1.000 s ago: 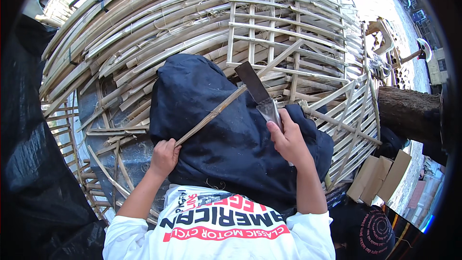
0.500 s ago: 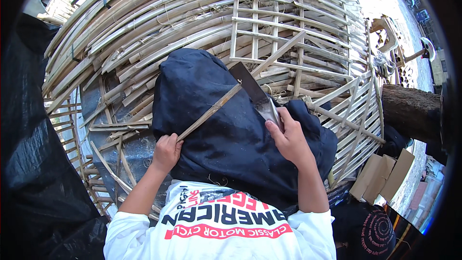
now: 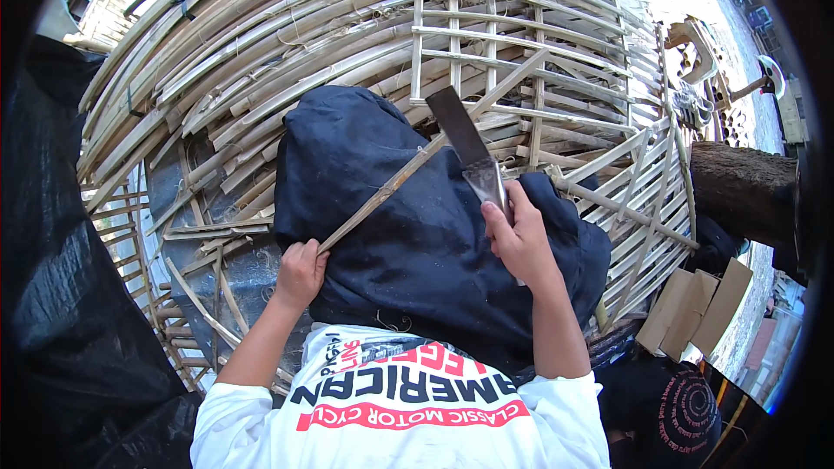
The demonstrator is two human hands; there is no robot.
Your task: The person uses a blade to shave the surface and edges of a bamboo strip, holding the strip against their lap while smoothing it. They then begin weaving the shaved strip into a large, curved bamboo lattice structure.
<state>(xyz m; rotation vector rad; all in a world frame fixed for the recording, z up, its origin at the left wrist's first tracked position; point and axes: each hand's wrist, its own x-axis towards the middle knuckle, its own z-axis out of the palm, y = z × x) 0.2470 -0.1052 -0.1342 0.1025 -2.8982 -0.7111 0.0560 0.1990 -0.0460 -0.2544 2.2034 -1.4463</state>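
Bamboo, pale and split into a long narrow strip (image 3: 373,200), slants across a broad spread of dark navy cloth (image 3: 408,269) in front of a person in a white printed shirt (image 3: 417,453). The person's left hand (image 3: 301,274) wraps the strip's near end in a tight fist, fingers curled fully around it. The right hand (image 3: 526,234) grips the shiny handle of a flat, dark steel knife with a wide, blunt-nosed blade (image 3: 460,126), the thumb lying along the handle.

From the left fist, the strip's long axis runs away from the body and to the right, reaching toward the knife. The blade points away and to the left, so the two stand at nearly a right angle, meeting in this view at the strip's far portion. Whether steel touches bamboo there cannot be told, nor whether the strip goes on beyond the blade or another pale slat lines up behind it. The left hand is on the strip itself; the right, clear of it, is the nearer to its far portion.

Beyond the cloth, a heap of long, pale bamboo slats (image 3: 261,61) fills the background, with an open lattice of thin bamboo slats (image 3: 453,13) lying over its right side. An open brown cardboard box (image 3: 686,313) sits at lower right.
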